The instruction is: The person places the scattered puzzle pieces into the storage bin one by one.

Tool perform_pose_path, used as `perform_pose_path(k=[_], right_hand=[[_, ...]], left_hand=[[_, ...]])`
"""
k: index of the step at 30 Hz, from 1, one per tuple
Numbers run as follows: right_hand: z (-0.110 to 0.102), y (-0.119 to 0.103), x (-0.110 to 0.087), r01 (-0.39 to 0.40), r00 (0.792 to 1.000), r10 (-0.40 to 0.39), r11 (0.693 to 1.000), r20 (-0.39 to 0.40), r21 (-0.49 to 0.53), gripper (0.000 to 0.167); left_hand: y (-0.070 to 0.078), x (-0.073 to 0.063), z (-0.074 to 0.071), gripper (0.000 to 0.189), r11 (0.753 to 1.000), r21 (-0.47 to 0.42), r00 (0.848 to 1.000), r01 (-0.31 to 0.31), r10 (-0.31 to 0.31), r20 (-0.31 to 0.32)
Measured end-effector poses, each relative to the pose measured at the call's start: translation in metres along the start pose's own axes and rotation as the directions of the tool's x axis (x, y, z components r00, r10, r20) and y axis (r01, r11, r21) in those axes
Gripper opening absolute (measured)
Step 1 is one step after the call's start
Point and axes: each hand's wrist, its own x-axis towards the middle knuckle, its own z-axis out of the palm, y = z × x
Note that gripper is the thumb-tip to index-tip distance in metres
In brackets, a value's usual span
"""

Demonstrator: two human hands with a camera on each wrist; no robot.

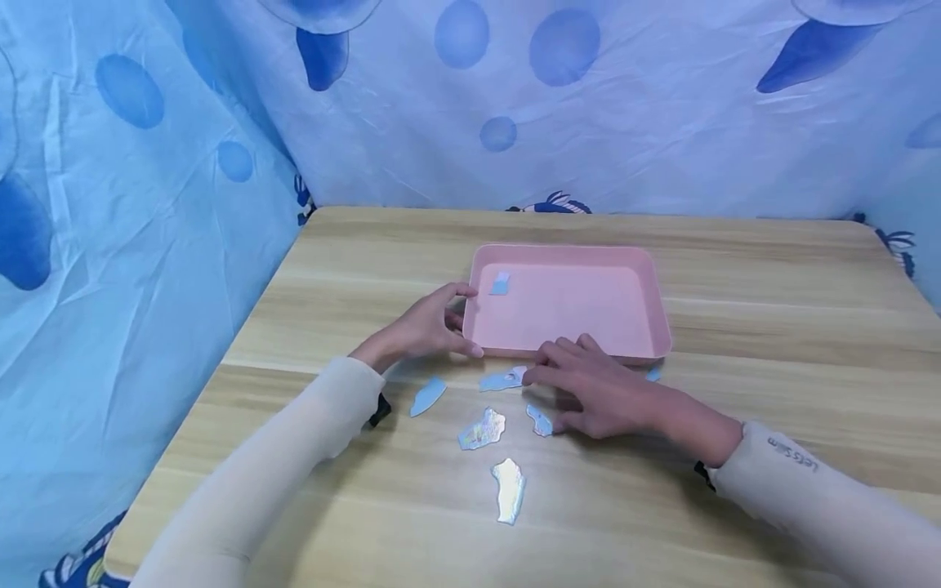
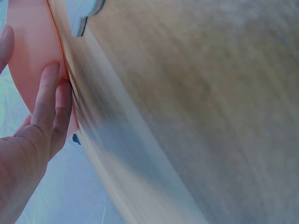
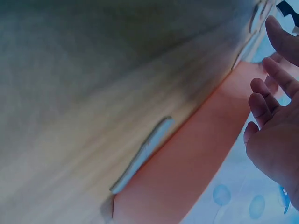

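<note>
L hand [image 1: 434, 322] is at the left end of the pink tray [image 1: 581, 314], thumb by the front corner, fingers bent along the side wall; it has hold of that end w/ a loose, part-open grip. R hand [image 1: 588, 388] is over the table [image 1: 772, 367] just in front of the tray, fingers loosely bent, thumb apart, nothing in its grasp. Index tip is at the blue-white piece [image 1: 501, 380], thumb right by the small piece [image 1: 539, 420]; can't tell if either actually touches.

Tray sits flat, mid-table toward the back, w/ one blue piece [image 1: 500, 284] inside, nr its left wall. Other pcs on the table: leaf-shaped piece [image 1: 428, 397] nr L wrist, shiny piece [image 1: 482, 429] btwn the hands, long shiny piece [image 1: 509, 491] closest to the person, plus an edge piece [image 3: 142, 156] beside the tray's front wall, mostly hidden by R hand in the head view. Both sleeves [image 1: 272, 465] white; spotted blue cloth [image 1: 412, 122] behind.
</note>
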Motion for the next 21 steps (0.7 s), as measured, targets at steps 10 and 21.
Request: perform_pose_path(k=[10, 21], right_hand=[[0.013, -0.008, 0.001, 0.046, 0.997, -0.044, 0.998, 0.06, -0.034, 0.059], [0.013, -0.001, -0.002, 0.082, 0.996, -0.083, 0.994, -0.01, -0.07, 0.045]], left_hand=[[-0.012, -0.015, 0.004, 0.096, 1.0, -0.016, 0.999, 0.025, -0.026, -0.023], [0.002, 0.002, 0.0, 0.096, 1.0, 0.01, 1.0, 0.012, -0.012, -0.001]])
